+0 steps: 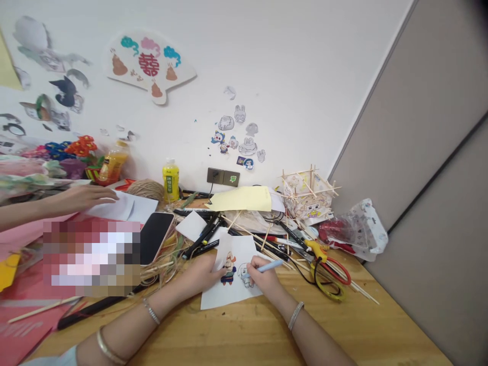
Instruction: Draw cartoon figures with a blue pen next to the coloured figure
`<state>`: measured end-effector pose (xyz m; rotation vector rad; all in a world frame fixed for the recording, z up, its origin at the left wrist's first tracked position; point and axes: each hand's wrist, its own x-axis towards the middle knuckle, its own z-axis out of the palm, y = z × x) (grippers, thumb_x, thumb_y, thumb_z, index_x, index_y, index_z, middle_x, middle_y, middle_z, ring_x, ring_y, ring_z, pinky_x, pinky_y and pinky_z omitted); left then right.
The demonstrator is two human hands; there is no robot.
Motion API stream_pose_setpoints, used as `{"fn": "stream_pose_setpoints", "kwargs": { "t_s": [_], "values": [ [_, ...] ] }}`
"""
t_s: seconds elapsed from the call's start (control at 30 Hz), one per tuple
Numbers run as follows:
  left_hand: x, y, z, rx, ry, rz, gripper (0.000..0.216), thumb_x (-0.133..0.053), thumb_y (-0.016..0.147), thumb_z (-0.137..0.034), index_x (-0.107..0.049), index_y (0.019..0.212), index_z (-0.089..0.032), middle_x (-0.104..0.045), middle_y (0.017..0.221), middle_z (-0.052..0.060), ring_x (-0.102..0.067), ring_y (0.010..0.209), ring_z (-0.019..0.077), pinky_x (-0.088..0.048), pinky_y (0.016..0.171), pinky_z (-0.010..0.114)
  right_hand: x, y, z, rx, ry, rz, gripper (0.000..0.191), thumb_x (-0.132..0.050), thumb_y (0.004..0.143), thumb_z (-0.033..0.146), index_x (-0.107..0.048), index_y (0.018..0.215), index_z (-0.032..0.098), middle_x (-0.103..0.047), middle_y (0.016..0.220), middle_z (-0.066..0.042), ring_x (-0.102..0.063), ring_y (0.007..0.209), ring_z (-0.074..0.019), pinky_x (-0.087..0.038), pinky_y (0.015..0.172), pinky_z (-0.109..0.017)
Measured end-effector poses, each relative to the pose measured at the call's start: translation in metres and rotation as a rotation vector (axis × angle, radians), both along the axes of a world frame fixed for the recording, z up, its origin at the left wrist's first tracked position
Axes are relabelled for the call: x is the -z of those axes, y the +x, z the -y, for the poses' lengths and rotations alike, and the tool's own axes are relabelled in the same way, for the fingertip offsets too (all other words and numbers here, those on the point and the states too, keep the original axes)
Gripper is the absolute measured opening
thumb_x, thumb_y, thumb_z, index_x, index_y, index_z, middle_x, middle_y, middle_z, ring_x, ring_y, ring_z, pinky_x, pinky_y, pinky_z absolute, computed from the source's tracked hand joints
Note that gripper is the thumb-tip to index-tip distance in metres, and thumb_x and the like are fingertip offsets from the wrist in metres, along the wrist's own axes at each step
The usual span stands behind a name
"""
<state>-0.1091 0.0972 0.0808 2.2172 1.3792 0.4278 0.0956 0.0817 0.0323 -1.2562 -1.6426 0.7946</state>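
Pen (272,266): we see it clamped in the right hand (266,277) over the sheet (244,250), tip end left at the outlined figure (243,271), long axis rising slightly rightward. Left hand (205,271) rests on the sheet's left side; whether its fingers close, we cannot tell.

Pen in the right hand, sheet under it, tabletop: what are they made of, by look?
Pen: probably plastic, from its smooth, even pale-blue barrel.
Sheet: matte white paper; thin edges, ink drawings.
Tabletop: wood or wood-look laminate, slight sheen; grain shows, but which can't be told.
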Motion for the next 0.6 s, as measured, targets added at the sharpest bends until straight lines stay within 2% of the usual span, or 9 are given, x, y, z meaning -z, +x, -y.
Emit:
{"fn": "stream_pose_setpoints", "kwargs": {
  "t_s": [0.17,0.37,0.6],
  "values": [
    [0.0034,-0.0011,-0.0025,0.009,0.035,-0.019,0.032,-0.053,0.078,-0.033,-0.062,0.105,-0.018,-0.068,0.106,0.008,-0.061,0.094,0.0237,-0.044,0.078,0.027,0.0041,0.0012,-0.0007,0.005,0.003,0.022,0.028,-0.046,0.077,0.023,-0.036,0.051,0.022,-0.044,0.045,0.006,-0.044,0.047,-0.0105,-0.034,0.048,-0.021],
    [0.0032,-0.0016,-0.0026,0.018,0.026,-0.038,0.026,-0.051,0.079,-0.033,-0.064,0.096,-0.018,-0.069,0.098,0.007,-0.063,0.085,0.0227,-0.043,0.070,0.026,0.0041,0.0010,-0.0004,0.018,0.040,0.067,0.027,-0.045,0.077,0.024,-0.034,0.052,0.022,-0.042,0.046,0.006,-0.043,0.049,-0.0111,-0.031,0.049,-0.022],
    [0.0006,-0.0018,0.0001,0.042,0.036,-0.017,0.023,-0.049,0.080,-0.034,-0.065,0.087,-0.019,-0.070,0.093,0.006,-0.063,0.081,0.0218,-0.043,0.069,0.025,-0.0023,-0.0003,0.0020,0.065,0.036,0.104,0.028,-0.044,0.077,0.022,-0.034,0.051,0.022,-0.042,0.047,0.005,-0.041,0.051,-0.0116,-0.029,0.050,-0.023]
  ]
}}
